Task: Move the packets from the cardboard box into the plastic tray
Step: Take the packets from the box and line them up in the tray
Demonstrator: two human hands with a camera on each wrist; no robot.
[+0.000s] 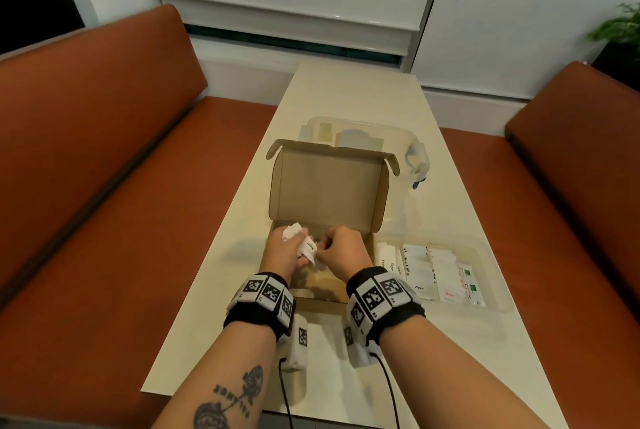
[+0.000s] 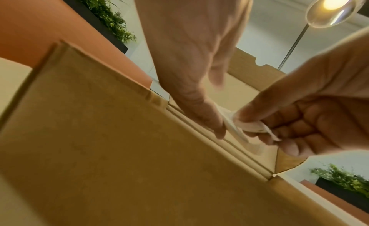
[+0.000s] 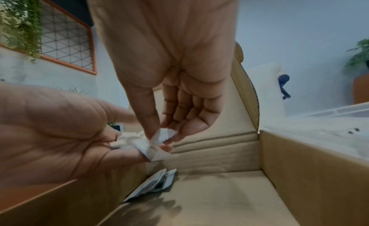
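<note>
Head view: both my hands are over the open cardboard box (image 1: 325, 186), my left hand (image 1: 282, 252) gripping a bunch of white sugar packets (image 1: 304, 243), my right hand (image 1: 341, 248) pinching one of them; plastic tray (image 1: 491, 276) sits just right of the box (already holding rows of packets). Left wrist view: right-hand fingers (image 2: 295, 131) curl round a packet edge. Right wrist view: a few packets (image 3: 157, 183) still lie on the box floor by its left wall.

I see a plain brown cardboard box (image 1: 325, 186) on a cream bench (image 1: 353, 89), white packets (image 1: 306, 245) with black lettering, rust-orange seats (image 1: 104, 137) left and right, and black-and-white checker-patterned wrist bands (image 1: 263, 293).
</note>
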